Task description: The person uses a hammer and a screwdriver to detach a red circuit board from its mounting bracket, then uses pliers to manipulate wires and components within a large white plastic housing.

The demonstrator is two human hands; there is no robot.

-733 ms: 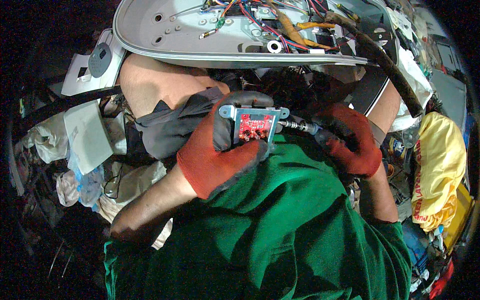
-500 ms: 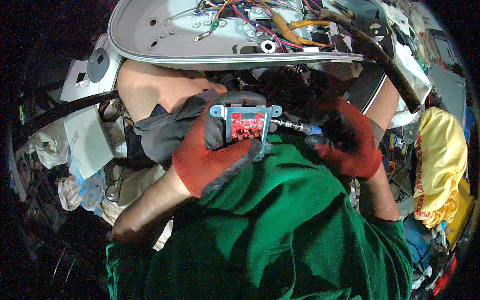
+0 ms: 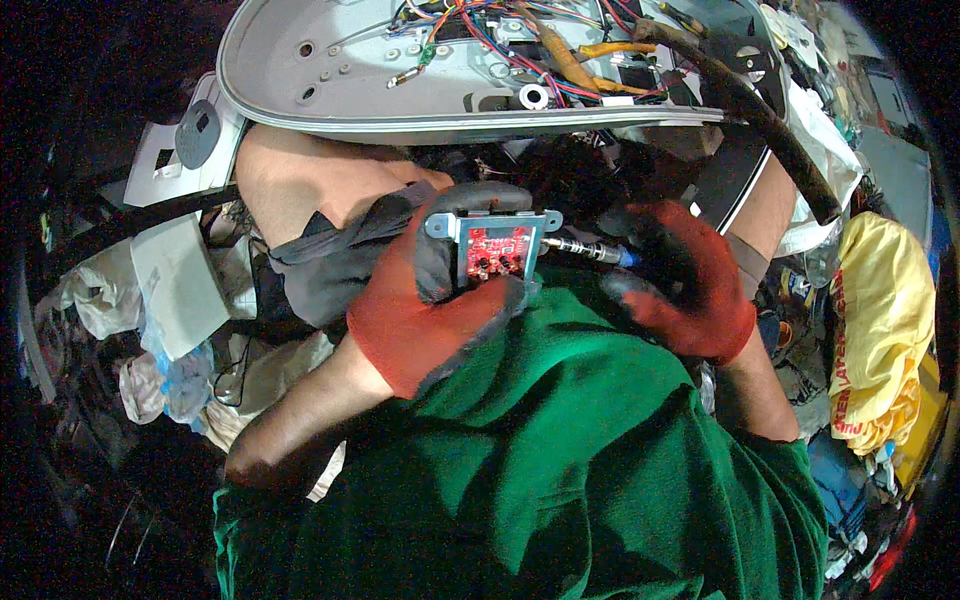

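Note:
My left hand [image 3: 425,300], in a red and black work glove, is closed around a small metal-framed module with a red circuit board [image 3: 497,252]. Mounting ears stick out at both of its upper corners, and my thumb presses along its lower edge. My right hand [image 3: 690,290], gloved alike, grips a screwdriver [image 3: 590,251] with a silver shaft and a blue section by the fingers. Its tip meets the right side of the module's frame. Most of the handle is hidden in my palm.
Across my knees lies a large grey plastic housing [image 3: 400,110] holding coloured wires [image 3: 520,60] and a hammer-like tool with a dark handle [image 3: 770,120]. White plastic pieces [image 3: 175,285] are heaped at left. A yellow bag [image 3: 880,320] lies at right among scattered scrap.
The module has shifted and tilted slightly in my left hand. My right hand has moved a little left with the screwdriver, whose tip stays at the frame's side.

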